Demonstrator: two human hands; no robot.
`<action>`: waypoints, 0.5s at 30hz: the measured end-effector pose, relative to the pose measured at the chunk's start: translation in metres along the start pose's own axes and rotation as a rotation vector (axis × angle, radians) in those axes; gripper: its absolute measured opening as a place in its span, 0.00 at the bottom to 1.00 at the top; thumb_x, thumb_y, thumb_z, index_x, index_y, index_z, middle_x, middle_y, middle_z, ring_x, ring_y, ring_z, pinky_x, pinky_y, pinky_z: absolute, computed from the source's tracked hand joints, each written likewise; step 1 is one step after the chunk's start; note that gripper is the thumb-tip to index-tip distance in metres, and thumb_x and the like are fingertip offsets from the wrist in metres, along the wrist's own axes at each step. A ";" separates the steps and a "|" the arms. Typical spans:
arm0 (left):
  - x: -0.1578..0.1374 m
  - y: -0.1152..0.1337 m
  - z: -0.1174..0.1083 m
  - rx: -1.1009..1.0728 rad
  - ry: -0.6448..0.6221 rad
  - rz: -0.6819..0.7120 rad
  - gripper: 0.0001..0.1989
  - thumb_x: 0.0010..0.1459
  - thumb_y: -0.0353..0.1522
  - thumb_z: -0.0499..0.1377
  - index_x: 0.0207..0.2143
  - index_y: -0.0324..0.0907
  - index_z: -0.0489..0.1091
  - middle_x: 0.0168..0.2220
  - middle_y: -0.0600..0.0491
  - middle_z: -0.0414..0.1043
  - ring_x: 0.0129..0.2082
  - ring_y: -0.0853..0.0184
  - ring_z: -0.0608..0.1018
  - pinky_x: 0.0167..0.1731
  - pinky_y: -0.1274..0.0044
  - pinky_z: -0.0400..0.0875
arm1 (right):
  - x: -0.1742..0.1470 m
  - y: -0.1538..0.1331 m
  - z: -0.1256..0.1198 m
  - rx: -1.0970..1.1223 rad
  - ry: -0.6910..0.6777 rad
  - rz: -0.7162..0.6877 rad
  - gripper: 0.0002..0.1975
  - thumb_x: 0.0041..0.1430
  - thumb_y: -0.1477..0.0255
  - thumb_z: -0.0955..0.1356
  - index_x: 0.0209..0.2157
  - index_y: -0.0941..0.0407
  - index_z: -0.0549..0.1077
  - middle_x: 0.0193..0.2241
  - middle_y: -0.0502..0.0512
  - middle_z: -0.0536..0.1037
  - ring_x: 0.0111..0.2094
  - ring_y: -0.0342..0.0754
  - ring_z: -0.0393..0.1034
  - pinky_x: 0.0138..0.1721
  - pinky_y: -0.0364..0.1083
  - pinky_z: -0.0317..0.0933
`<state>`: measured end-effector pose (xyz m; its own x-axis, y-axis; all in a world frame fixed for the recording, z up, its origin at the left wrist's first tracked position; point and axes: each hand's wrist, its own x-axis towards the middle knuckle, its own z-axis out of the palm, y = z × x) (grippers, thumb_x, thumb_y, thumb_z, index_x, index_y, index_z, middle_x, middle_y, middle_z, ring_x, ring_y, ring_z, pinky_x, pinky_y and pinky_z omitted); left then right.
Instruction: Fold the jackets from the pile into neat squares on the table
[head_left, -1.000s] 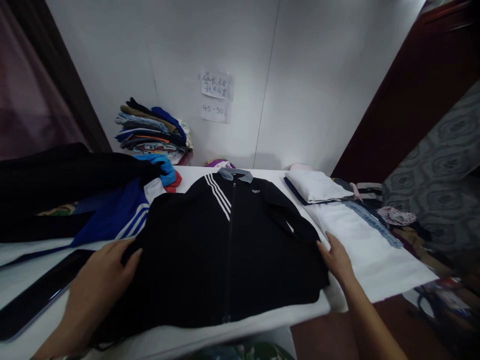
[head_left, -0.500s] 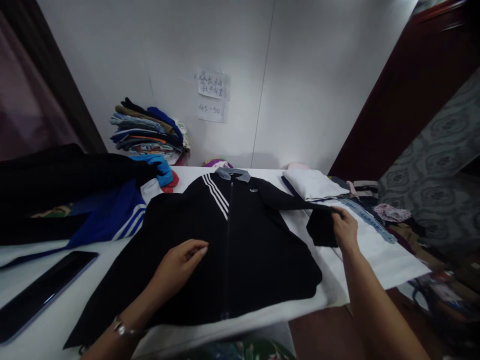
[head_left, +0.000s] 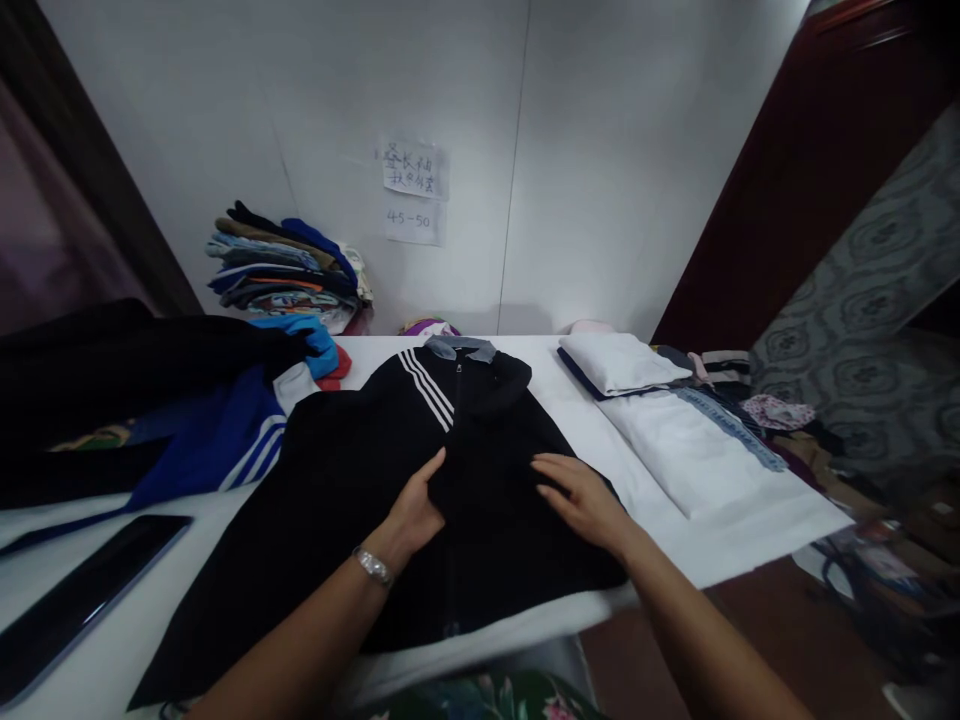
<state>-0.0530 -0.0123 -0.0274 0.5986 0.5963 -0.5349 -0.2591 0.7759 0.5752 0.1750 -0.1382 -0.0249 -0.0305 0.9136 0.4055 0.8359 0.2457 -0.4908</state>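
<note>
A black zip jacket [head_left: 360, 440] with a grey collar and three white stripes lies front up on the white table. Its sleeve on my right is folded inward over the front. My left hand [head_left: 416, 510], with a silver band at the wrist, is at the middle of the jacket, thumb up along the cloth. Black fabric covers its other fingers, which seem to hold the folded sleeve. On the jacket's right side, my right hand [head_left: 583, 500] has its fingers stretched out and apart, touching or just over the cloth.
At left are a dark phone [head_left: 86, 600] and a heap of black and blue clothes [head_left: 217, 430]. A tall folded stack [head_left: 289, 265] stands by the wall. White folded garments [head_left: 622, 365] lie at right, beside more clothes. Handwritten paper signs [head_left: 415, 190] hang on the wall.
My right hand has moved left from the outstretched sleeve to the jacket's front, and the sleeve now lies folded inward. My left hand has shifted right, toward the zip.
</note>
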 end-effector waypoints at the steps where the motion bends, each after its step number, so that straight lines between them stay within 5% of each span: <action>1: -0.001 0.001 -0.002 -0.002 0.030 -0.030 0.13 0.57 0.39 0.57 0.36 0.38 0.73 0.34 0.46 0.78 0.38 0.60 0.80 0.41 0.69 0.74 | -0.012 0.019 -0.003 -0.056 0.041 0.120 0.18 0.62 0.68 0.63 0.53 0.53 0.71 0.54 0.59 0.71 0.55 0.51 0.65 0.57 0.54 0.59; 4: 0.000 0.006 0.001 0.034 0.048 -0.106 0.06 0.56 0.31 0.57 0.31 0.37 0.72 0.27 0.48 0.78 0.31 0.62 0.80 0.37 0.71 0.76 | -0.046 0.066 -0.014 -0.136 0.084 0.386 0.24 0.58 0.65 0.65 0.55 0.56 0.68 0.55 0.62 0.70 0.55 0.55 0.65 0.56 0.56 0.59; 7: 0.007 0.025 0.021 0.067 0.015 -0.080 0.08 0.57 0.31 0.56 0.30 0.37 0.72 0.27 0.48 0.78 0.29 0.62 0.80 0.35 0.70 0.76 | -0.067 0.085 -0.023 -0.053 0.009 0.596 0.28 0.57 0.60 0.65 0.57 0.58 0.66 0.43 0.61 0.77 0.43 0.54 0.72 0.46 0.54 0.65; 10: 0.022 0.061 0.052 0.070 -0.066 0.116 0.10 0.59 0.33 0.55 0.36 0.36 0.73 0.32 0.47 0.79 0.34 0.62 0.80 0.40 0.69 0.75 | -0.070 0.080 -0.027 0.154 -0.052 0.720 0.27 0.56 0.57 0.65 0.53 0.59 0.69 0.27 0.52 0.75 0.30 0.49 0.71 0.34 0.48 0.66; 15: 0.064 0.137 0.097 0.092 -0.171 0.441 0.17 0.61 0.37 0.53 0.44 0.33 0.71 0.41 0.41 0.77 0.43 0.61 0.78 0.49 0.67 0.69 | -0.052 0.049 -0.036 0.569 0.036 0.711 0.26 0.51 0.58 0.69 0.48 0.59 0.71 0.27 0.49 0.71 0.29 0.44 0.67 0.30 0.43 0.61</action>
<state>0.0235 0.1123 0.0775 0.5649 0.8160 -0.1229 -0.4526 0.4309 0.7807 0.2371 -0.1858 -0.0421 0.4135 0.9027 -0.1189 0.2544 -0.2400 -0.9369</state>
